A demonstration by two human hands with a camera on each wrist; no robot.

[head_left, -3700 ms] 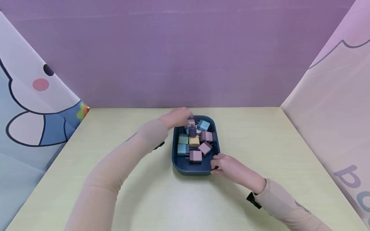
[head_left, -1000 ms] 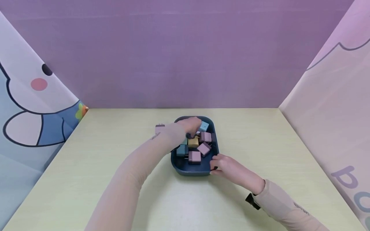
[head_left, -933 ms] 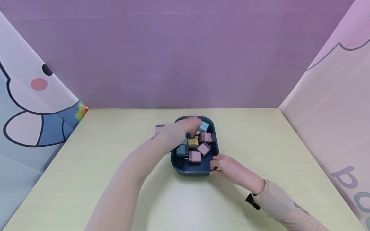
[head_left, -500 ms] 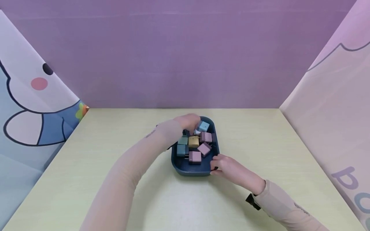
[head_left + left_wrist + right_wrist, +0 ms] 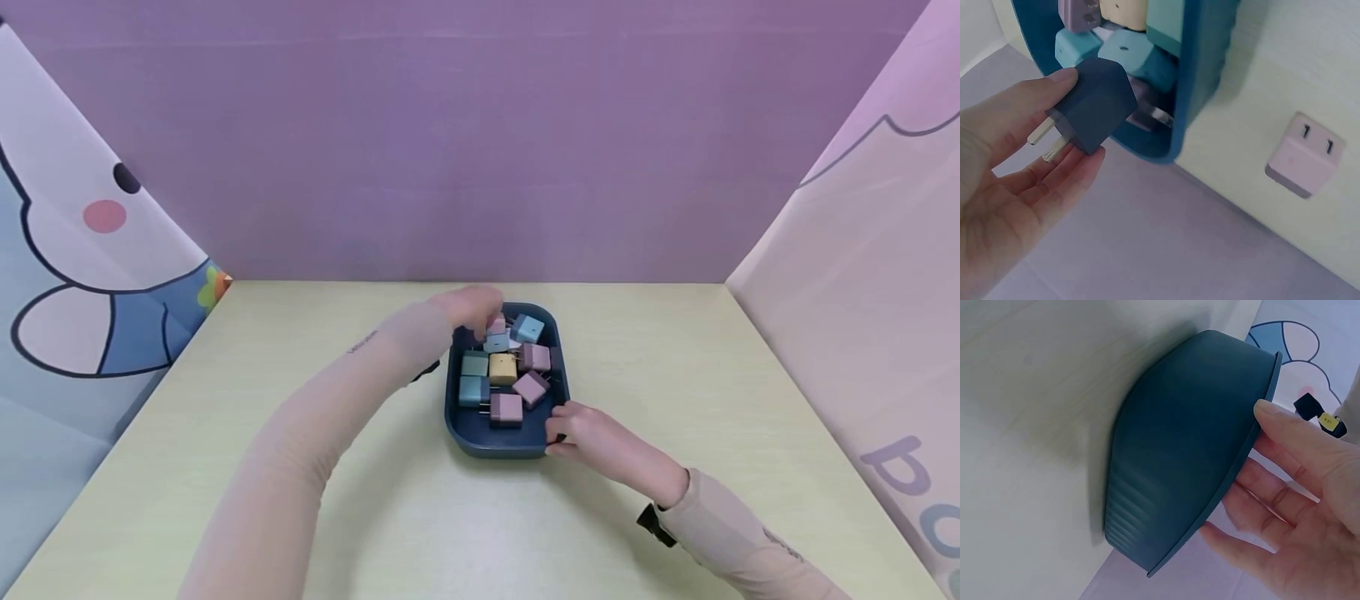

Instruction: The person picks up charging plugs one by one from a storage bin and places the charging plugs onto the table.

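My left hand [image 5: 471,307] is over the far left corner of the blue tray [image 5: 502,452]. In the left wrist view it pinches a dark navy plug-in charger [image 5: 1099,103] between thumb and fingers, metal prongs pointing back toward the palm. Below it, several chargers lie in the tray, among them a yellow one [image 5: 502,369], a green one [image 5: 474,363] and a pink one [image 5: 506,410]. My right hand [image 5: 592,433] grips the tray's near right rim, thumb and fingers at the edge in the right wrist view.
Left of the tray, a pink charger [image 5: 1307,155] lies on the pale table [image 5: 637,350]; my left arm hides it in the head view. A purple backdrop [image 5: 480,150] rises at the table's far edge, with printed cloth panels on both sides.
A pink charger has gone from the tray to the table on the left. My left hand reached back in, took the dark charger and moved leftward. My right hand stays at the rim.
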